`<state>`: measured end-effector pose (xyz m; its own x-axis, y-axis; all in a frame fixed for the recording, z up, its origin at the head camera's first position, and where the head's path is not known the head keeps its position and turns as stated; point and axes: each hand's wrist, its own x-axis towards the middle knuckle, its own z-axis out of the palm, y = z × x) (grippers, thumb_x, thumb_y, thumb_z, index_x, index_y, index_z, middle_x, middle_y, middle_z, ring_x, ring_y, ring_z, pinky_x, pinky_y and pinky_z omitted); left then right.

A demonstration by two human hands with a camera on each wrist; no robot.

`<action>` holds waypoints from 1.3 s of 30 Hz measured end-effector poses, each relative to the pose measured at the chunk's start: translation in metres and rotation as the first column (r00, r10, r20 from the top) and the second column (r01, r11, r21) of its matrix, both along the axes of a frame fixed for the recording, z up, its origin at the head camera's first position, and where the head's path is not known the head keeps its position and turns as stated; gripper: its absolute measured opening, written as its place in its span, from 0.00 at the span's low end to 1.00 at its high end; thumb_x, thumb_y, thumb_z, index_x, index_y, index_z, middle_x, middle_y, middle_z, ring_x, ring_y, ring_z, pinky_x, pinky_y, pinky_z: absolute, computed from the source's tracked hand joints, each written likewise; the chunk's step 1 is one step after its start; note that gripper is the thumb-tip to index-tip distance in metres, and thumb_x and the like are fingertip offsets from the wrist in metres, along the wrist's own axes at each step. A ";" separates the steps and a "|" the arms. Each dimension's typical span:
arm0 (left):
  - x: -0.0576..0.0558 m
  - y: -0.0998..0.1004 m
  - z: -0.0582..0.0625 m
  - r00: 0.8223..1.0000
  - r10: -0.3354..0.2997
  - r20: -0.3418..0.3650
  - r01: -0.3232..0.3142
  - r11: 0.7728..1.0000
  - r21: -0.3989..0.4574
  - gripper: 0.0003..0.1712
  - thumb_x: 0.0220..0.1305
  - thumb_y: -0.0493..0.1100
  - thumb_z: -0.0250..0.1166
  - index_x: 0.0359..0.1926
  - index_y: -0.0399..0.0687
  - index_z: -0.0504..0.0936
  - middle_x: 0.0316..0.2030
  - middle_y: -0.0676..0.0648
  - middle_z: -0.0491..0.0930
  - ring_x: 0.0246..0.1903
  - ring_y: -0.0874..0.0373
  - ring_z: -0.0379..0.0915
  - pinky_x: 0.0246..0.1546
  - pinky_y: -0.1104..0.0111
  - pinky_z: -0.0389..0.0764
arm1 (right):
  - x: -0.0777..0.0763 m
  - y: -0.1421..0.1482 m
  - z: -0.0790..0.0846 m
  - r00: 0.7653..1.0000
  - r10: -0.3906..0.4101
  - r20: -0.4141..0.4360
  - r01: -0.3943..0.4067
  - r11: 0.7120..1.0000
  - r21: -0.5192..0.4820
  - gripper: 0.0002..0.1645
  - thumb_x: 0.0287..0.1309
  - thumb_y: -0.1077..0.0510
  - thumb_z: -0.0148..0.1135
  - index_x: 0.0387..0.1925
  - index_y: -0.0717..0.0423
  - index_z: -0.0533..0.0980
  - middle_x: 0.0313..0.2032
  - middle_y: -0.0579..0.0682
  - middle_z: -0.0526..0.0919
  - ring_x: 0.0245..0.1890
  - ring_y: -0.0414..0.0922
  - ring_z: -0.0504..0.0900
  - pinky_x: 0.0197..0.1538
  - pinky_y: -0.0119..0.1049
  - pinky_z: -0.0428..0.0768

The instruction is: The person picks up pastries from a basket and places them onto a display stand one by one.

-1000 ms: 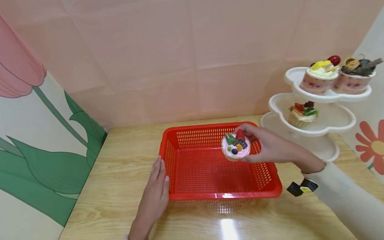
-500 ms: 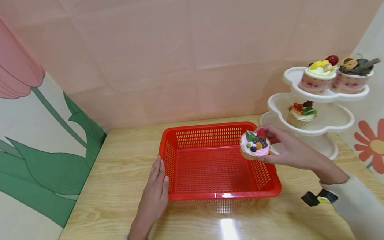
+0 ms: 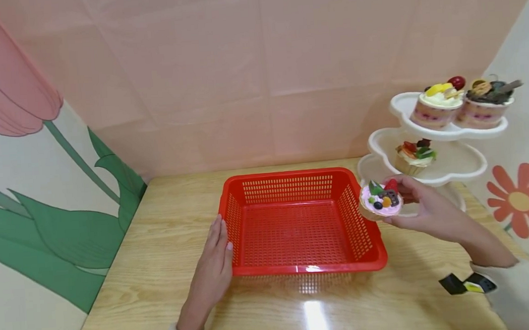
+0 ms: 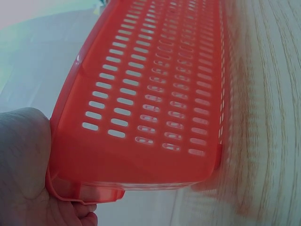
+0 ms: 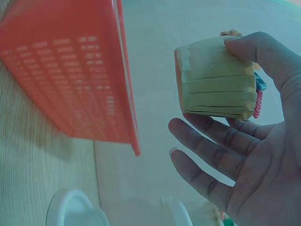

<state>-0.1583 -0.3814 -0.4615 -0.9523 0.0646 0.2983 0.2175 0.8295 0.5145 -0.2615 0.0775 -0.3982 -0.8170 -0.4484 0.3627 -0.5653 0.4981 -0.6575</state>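
My right hand (image 3: 426, 205) pinches a cupcake (image 3: 380, 202) topped with pink cream, berries, a green leaf and a chocolate piece. It is held upright, overlapping the right rim of the red plastic basket (image 3: 296, 233) in the head view. From the right wrist, the cupcake's pale pleated wrapper (image 5: 216, 80) shows between thumb and fingers, beside the basket's outer wall (image 5: 70, 84). My left hand (image 3: 209, 269) rests along the basket's left rim, its fingers straight. The left wrist view shows the perforated basket side (image 4: 146, 108) with that hand (image 4: 28, 160) at the rim.
A white three-tier stand (image 3: 456, 173) is at the right, behind my right hand. Two dessert cups (image 3: 436, 109) sit on its top tier, and another cupcake (image 3: 413, 158) on the middle one. The wooden table (image 3: 172, 216) meets a pink backdrop (image 3: 196, 88) behind.
My right hand has carried the cupcake rightward, from over the basket's inside to its right rim, near the stand. The left hand and basket have stayed in place.
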 end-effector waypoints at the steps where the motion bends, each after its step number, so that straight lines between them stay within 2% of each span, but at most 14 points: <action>1: 0.000 0.000 0.000 1.000 -0.001 0.000 0.001 1.000 0.001 0.31 0.81 0.41 0.48 0.77 0.34 0.53 0.81 0.43 0.44 0.79 0.52 0.37 0.74 0.50 0.53 | 0.000 0.003 -0.002 1.000 -0.015 -0.003 0.015 1.000 0.006 0.39 0.43 0.67 0.81 0.58 0.61 0.72 0.45 0.37 0.80 0.42 0.30 0.79 0.47 0.16 0.74; 7: 0.000 0.000 -0.003 1.000 0.006 0.012 -0.006 1.000 0.001 0.32 0.80 0.43 0.49 0.77 0.35 0.54 0.81 0.44 0.43 0.79 0.52 0.38 0.74 0.51 0.55 | -0.001 0.023 -0.010 0.998 -0.059 -0.018 0.059 0.998 0.000 0.41 0.42 0.69 0.81 0.58 0.62 0.71 0.43 0.32 0.80 0.41 0.29 0.78 0.46 0.15 0.73; 13: 0.000 0.001 -0.003 1.000 0.003 0.013 -0.003 1.000 -0.002 0.32 0.81 0.44 0.47 0.77 0.35 0.53 0.81 0.44 0.43 0.79 0.53 0.37 0.74 0.51 0.54 | 0.001 0.052 -0.010 0.985 -0.172 0.011 0.171 0.985 0.034 0.39 0.46 0.66 0.80 0.59 0.60 0.70 0.44 0.29 0.77 0.41 0.24 0.75 0.44 0.13 0.72; 18: 0.000 0.001 -0.001 1.000 0.006 -0.001 -0.006 1.000 -0.010 0.32 0.80 0.42 0.49 0.77 0.34 0.54 0.81 0.43 0.44 0.79 0.52 0.38 0.74 0.50 0.54 | -0.001 0.074 -0.009 0.975 -0.222 0.022 0.221 0.975 0.011 0.37 0.48 0.68 0.78 0.59 0.59 0.69 0.44 0.26 0.77 0.41 0.25 0.74 0.41 0.15 0.72; 26: 0.000 0.000 -0.002 1.000 0.013 0.005 -0.013 1.000 -0.012 0.32 0.80 0.42 0.49 0.77 0.35 0.54 0.80 0.43 0.44 0.79 0.51 0.38 0.74 0.49 0.55 | -0.004 0.104 -0.004 0.960 -0.274 0.050 0.277 0.960 -0.041 0.37 0.51 0.72 0.74 0.55 0.38 0.69 0.41 0.24 0.77 0.35 0.25 0.77 0.34 0.18 0.76; 29: 0.000 0.000 -0.002 1.000 0.015 0.008 -0.015 1.000 -0.013 0.32 0.81 0.42 0.48 0.78 0.35 0.53 0.81 0.43 0.44 0.79 0.52 0.37 0.74 0.50 0.54 | -0.006 0.114 -0.003 0.948 -0.311 0.072 0.315 0.948 -0.046 0.40 0.53 0.72 0.73 0.52 0.30 0.66 0.39 0.20 0.75 0.33 0.24 0.77 0.31 0.19 0.77; 32: 0.000 0.001 -0.001 1.000 0.017 0.012 -0.016 1.000 -0.014 0.32 0.81 0.42 0.48 0.78 0.35 0.53 0.81 0.44 0.44 0.79 0.53 0.37 0.74 0.51 0.54 | -0.008 0.122 -0.004 0.931 -0.355 0.085 0.360 0.932 -0.044 0.41 0.54 0.72 0.72 0.51 0.27 0.63 0.38 0.16 0.73 0.33 0.21 0.75 0.30 0.18 0.76; 37: 0.000 0.001 0.000 1.000 0.016 0.011 -0.016 1.000 -0.010 0.32 0.81 0.42 0.48 0.77 0.35 0.54 0.81 0.44 0.44 0.79 0.54 0.37 0.74 0.51 0.54 | -0.015 0.131 -0.003 0.903 -0.420 0.092 0.424 0.905 -0.029 0.38 0.56 0.68 0.72 0.50 0.29 0.62 0.37 0.16 0.70 0.34 0.18 0.71 0.31 0.15 0.74; 39: 0.000 0.001 0.000 1.000 0.016 0.012 -0.016 1.000 -0.011 0.31 0.81 0.42 0.48 0.77 0.35 0.54 0.81 0.44 0.43 0.79 0.54 0.36 0.74 0.51 0.54 | -0.018 0.133 -0.001 0.884 -0.458 0.094 0.461 0.888 -0.006 0.31 0.58 0.65 0.73 0.54 0.41 0.65 0.39 0.28 0.75 0.33 0.18 0.70 0.30 0.15 0.74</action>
